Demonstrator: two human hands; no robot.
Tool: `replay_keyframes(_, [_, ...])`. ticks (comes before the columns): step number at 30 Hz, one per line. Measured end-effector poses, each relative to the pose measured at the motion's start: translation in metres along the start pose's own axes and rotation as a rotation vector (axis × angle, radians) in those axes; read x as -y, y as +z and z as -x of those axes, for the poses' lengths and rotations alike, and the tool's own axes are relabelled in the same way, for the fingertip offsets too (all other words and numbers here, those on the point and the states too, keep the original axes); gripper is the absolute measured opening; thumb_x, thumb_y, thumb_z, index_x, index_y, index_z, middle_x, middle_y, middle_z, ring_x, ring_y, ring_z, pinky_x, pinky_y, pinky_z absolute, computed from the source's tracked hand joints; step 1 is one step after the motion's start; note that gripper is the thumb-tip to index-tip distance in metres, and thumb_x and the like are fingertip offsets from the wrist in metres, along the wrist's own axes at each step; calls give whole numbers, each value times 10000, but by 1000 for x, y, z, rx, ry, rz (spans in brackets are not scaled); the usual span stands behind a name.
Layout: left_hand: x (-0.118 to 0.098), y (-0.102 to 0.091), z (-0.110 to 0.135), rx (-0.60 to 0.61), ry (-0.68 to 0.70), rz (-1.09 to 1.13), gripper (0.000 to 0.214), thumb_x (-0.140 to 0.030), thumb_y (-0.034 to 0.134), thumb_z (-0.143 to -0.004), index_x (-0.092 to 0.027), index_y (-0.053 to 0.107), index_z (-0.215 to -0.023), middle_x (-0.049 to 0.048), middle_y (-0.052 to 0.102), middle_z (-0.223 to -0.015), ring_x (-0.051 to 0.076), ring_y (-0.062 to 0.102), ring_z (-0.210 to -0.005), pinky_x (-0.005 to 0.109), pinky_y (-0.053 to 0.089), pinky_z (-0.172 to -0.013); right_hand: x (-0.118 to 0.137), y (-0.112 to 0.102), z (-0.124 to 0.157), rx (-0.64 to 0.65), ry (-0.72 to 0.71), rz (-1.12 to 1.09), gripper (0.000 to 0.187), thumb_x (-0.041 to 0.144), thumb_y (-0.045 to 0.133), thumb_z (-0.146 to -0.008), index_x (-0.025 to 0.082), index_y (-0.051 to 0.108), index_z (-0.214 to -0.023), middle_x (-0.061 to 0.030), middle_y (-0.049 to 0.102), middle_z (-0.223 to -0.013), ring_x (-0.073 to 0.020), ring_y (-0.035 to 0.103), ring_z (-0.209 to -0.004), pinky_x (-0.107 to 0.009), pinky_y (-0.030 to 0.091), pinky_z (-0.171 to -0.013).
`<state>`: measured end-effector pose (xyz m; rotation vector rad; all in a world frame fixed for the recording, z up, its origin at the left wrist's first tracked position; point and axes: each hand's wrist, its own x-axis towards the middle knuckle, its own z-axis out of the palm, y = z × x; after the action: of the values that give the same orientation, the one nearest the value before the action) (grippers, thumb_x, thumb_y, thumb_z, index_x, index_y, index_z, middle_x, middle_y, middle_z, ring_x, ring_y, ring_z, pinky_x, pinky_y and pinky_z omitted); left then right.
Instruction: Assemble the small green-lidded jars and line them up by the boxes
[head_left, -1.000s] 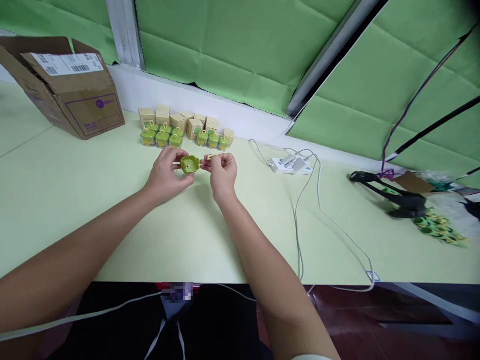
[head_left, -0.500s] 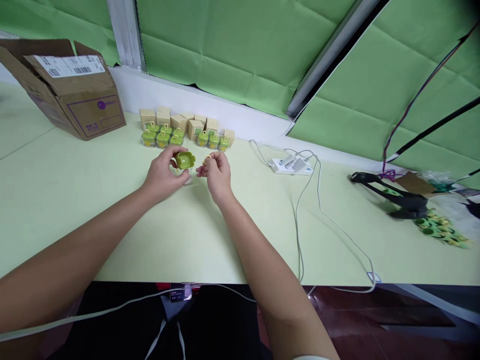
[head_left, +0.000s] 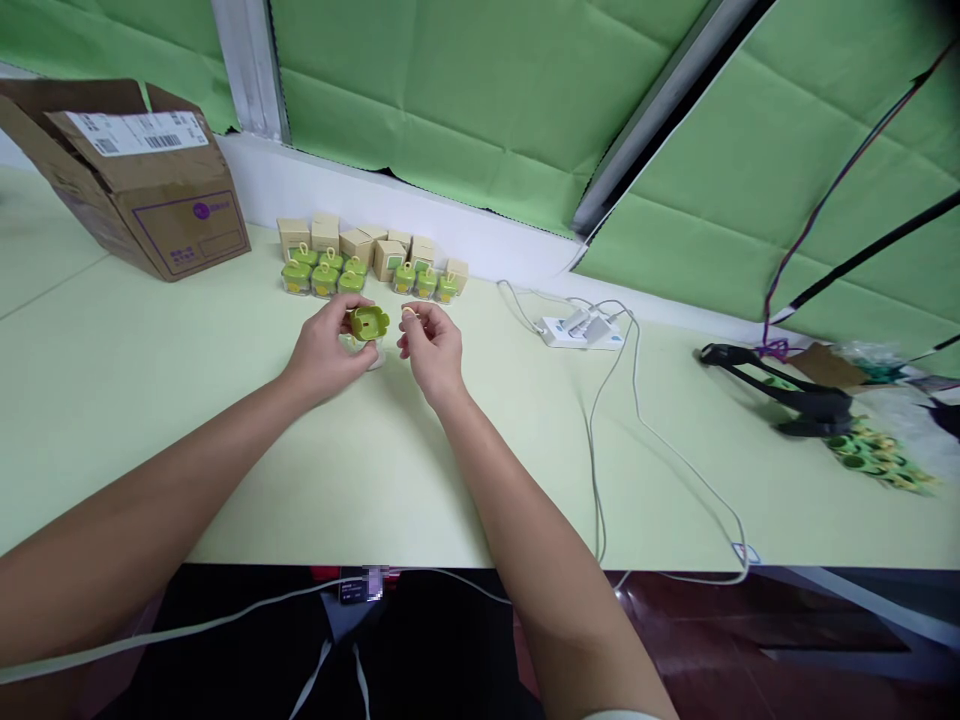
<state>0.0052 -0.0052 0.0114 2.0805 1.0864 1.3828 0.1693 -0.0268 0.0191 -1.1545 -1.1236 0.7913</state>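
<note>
Hands have parted slightly: right hand (head_left: 431,350) fingertips pinch a tiny pale loop (head_left: 409,314). Left hand (head_left: 324,350) fingers curl around a green lid (head_left: 369,323) atop a clear cup (head_left: 365,347).

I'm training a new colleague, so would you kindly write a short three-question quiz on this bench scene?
1. Which of the hands holds the green lid?
2. True or false: the power strip lies to the left of the green-lidded jars.
3. Fill in the blank: the small tan boxes stand ____ the jars.

Key: 1. The left hand. 2. False. 3. Behind.
</note>
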Motion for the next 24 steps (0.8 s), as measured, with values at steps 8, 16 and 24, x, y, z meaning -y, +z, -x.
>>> replay_keyframes(8, [-1,0,0,11,-8,4,519,-200,719,-709,-232,642,-1221,49,744,-1182,217,722,-991,368,595,-934,-4,-2,2,21,-188,123,297,523,675,-911,246,690,-1017,11,665,-790,-125,604,-680,-287,549,-685])
replay_keyframes(16, [0,-1,-1,17,6,-23,528,-190,697,-719,-233,659,-1244,38,750,-1185,202,722,-991,345,597,-944,-2,-3,3,45,-274,269,258,402,625,-935,235,727,-1104,-23,748,-895,-145,638,-704,-313,555,-732])
replay_keyframes(24, [-2,-3,-1,33,9,-27,523,-207,682,-718,-215,669,-1240,46,749,-1195,200,712,-972,341,593,-925,7,-10,7,125,-504,679,170,325,550,-993,241,672,-1076,-25,755,-932,-154,639,-709,-291,499,-720])
